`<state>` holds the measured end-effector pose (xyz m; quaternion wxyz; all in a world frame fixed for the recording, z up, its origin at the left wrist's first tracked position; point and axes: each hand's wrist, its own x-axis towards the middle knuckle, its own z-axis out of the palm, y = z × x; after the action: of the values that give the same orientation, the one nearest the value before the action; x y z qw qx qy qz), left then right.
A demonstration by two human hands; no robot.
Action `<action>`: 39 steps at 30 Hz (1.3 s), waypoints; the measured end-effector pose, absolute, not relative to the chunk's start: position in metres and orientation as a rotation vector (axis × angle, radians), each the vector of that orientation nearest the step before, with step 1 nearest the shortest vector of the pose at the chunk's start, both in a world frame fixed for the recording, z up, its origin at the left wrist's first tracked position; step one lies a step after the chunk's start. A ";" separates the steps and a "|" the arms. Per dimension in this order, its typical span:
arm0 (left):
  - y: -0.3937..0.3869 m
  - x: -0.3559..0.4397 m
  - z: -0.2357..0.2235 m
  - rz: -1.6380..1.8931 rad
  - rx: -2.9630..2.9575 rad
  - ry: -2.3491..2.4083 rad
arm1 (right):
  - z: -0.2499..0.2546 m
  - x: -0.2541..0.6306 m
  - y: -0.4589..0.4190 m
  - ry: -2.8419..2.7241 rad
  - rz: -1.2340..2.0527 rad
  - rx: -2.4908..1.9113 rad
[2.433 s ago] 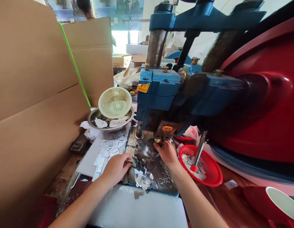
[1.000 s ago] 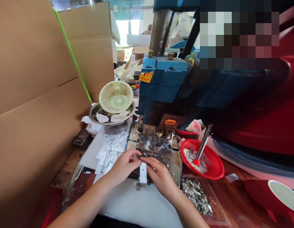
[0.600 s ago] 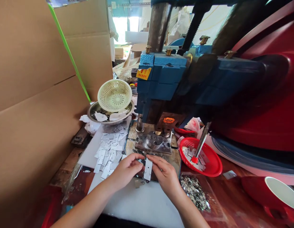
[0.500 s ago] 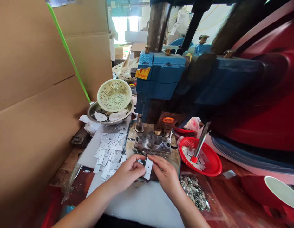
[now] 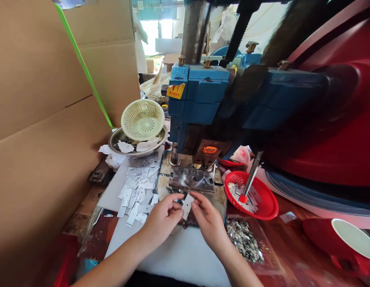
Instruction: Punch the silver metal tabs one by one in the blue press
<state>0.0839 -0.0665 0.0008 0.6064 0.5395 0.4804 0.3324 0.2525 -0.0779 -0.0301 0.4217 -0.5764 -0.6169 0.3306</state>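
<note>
Both my hands meet in front of the blue punch press (image 5: pixel 199 99). My left hand (image 5: pixel 162 217) and my right hand (image 5: pixel 209 219) pinch a small flat metal plate (image 5: pixel 187 205) between their fingertips, held just above the bench. The press die (image 5: pixel 192 177) sits right behind the plate. Several loose metal plates (image 5: pixel 138 189) lie on a white board (image 5: pixel 111 195) to the left of my left hand.
A red dish (image 5: pixel 264 205) with plates and a red-tipped tool (image 5: pixel 250 179) sits right of the die. A pile of small metal scraps (image 5: pixel 244 239) lies near my right wrist. A cream colander (image 5: pixel 143 119) rests on a steel bowl (image 5: pixel 113 144). Cardboard (image 5: pixel 44 119) walls the left; a red flywheel guard (image 5: pixel 331 131) fills the right.
My right hand came back from the die and joined the left. Together they lifted a metal plate and tilted it slightly between the fingertips.
</note>
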 end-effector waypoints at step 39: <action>-0.010 0.112 0.012 0.785 1.540 1.235 | -0.027 0.268 -0.032 -1.089 0.993 -1.378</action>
<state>0.1122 -0.0099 0.0122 0.4869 0.6332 0.5078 0.3227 0.2683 -0.0321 -0.0271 0.5326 -0.5781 -0.4568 0.4166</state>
